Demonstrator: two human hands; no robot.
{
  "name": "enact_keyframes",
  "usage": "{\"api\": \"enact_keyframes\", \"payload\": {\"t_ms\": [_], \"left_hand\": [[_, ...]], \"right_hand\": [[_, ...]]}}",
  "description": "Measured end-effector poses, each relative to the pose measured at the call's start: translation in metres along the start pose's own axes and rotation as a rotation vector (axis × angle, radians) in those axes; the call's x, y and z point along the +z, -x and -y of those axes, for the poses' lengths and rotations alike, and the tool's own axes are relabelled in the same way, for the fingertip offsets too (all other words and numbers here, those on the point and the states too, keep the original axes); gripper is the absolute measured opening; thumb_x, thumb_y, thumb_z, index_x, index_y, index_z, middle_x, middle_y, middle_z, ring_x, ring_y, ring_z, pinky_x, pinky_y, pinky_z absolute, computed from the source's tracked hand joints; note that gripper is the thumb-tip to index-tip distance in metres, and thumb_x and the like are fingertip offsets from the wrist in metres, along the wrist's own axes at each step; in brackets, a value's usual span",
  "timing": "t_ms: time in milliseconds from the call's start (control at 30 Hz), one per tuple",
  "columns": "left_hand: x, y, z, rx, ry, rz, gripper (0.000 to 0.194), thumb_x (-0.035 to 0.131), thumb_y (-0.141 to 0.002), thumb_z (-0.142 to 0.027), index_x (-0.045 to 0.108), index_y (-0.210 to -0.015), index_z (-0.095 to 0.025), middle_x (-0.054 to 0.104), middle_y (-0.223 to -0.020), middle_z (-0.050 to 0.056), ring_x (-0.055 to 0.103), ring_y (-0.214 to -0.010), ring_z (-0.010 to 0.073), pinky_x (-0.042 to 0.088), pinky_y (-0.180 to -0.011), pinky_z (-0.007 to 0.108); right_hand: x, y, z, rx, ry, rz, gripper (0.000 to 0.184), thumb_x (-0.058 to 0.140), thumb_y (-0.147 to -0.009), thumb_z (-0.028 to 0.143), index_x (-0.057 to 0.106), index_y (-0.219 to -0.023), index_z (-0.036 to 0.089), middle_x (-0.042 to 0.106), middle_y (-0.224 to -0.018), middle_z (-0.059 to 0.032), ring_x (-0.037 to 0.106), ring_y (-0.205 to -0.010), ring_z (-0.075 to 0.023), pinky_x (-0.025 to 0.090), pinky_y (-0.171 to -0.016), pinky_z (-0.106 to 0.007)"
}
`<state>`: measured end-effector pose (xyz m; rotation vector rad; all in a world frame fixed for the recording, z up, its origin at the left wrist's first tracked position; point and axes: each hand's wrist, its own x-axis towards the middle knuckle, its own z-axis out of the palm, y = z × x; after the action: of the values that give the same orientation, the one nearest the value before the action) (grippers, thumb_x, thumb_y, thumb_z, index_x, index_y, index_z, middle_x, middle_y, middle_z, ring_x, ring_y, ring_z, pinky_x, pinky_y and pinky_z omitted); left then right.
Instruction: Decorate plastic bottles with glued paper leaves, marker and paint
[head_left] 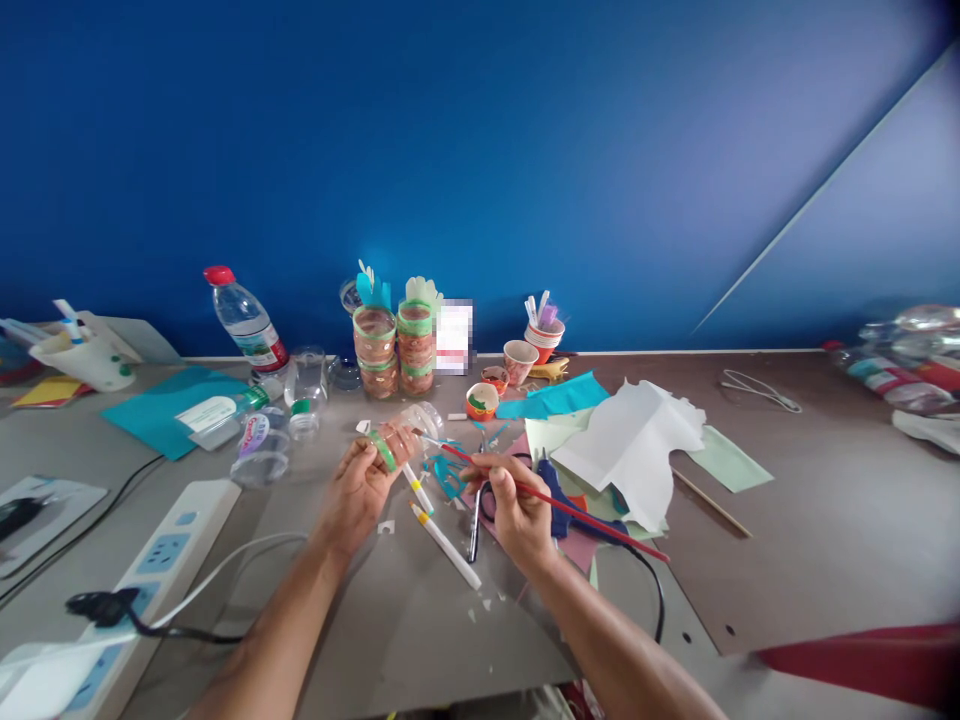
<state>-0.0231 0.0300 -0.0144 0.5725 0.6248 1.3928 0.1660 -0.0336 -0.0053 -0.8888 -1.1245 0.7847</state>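
Observation:
My left hand [354, 492] is closed round a clear plastic bottle piece [397, 447], tilted on its side, with a green band and reddish-brown colour on part of it. In my right hand [517, 503] is a paintbrush [592, 522] with a long red handle. Its bristles reach the side of the bottle piece, apparently touching it. Below my hands lie two white markers with yellow bands, the nearer marker [446, 547] and one partly under the bottle piece. A black pen [475, 525] lies beside my right hand. Small paint cups [481, 402] stand beyond.
Painted cups [375, 350] with green rims stand at the wall. Left are an upright red-capped bottle [246, 320], clear bottle pieces and a power strip [161, 570]. A blue glue gun [555, 490], white paper [637, 440] and a wooden stick [712, 503] lie to the right.

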Motion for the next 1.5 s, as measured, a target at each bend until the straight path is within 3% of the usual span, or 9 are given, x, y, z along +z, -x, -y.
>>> {"api": "enact_keyframes", "payload": {"t_ms": [200, 433, 1100, 1500], "left_hand": [[-0.0007, -0.0001, 0.0012, 0.013, 0.01, 0.001, 0.017, 0.074, -0.076, -0.018, 0.057, -0.072, -0.018, 0.075, -0.107, 0.009, 0.067, -0.117, 0.0251, 0.039, -0.119, 0.051], [-0.0021, -0.0003, 0.0013, 0.013, 0.004, -0.012, 0.019, 0.075, -0.076, -0.018, 0.056, -0.071, -0.018, 0.075, -0.108, 0.008, 0.066, -0.119, 0.0272, 0.047, -0.113, 0.05], [-0.004, -0.0009, 0.0017, 0.0, 0.019, -0.014, 0.019, 0.072, -0.076, -0.015, 0.055, -0.071, -0.019, 0.072, -0.096, 0.006, 0.066, -0.117, 0.0265, 0.047, -0.113, 0.054], [-0.0048, -0.0001, 0.0019, 0.008, -0.013, 0.001, 0.019, 0.074, -0.077, -0.017, 0.056, -0.071, -0.019, 0.074, -0.101, 0.008, 0.065, -0.12, 0.0288, 0.049, -0.11, 0.053]], "right_hand": [[-0.0002, -0.0001, 0.0016, 0.011, 0.025, 0.006, 0.041, 0.059, -0.093, 0.059, 0.077, -0.087, 0.022, 0.078, -0.075, -0.0077, 0.068, -0.058, -0.018, 0.057, -0.059, -0.033], [-0.0003, 0.0007, -0.0006, 0.021, 0.015, -0.004, 0.042, 0.06, -0.092, 0.06, 0.077, -0.087, 0.021, 0.078, -0.073, -0.0073, 0.069, -0.057, -0.018, 0.057, -0.058, -0.032], [-0.0002, -0.0005, 0.0011, 0.028, 0.049, -0.023, 0.044, 0.058, -0.093, 0.062, 0.075, -0.084, 0.021, 0.077, -0.073, -0.0072, 0.067, -0.056, -0.0177, 0.056, -0.058, -0.032], [-0.0008, 0.0006, -0.0015, 0.004, 0.033, -0.017, 0.04, 0.058, -0.095, 0.057, 0.076, -0.089, 0.021, 0.079, -0.075, -0.0073, 0.07, -0.058, -0.0179, 0.056, -0.058, -0.031]]}}
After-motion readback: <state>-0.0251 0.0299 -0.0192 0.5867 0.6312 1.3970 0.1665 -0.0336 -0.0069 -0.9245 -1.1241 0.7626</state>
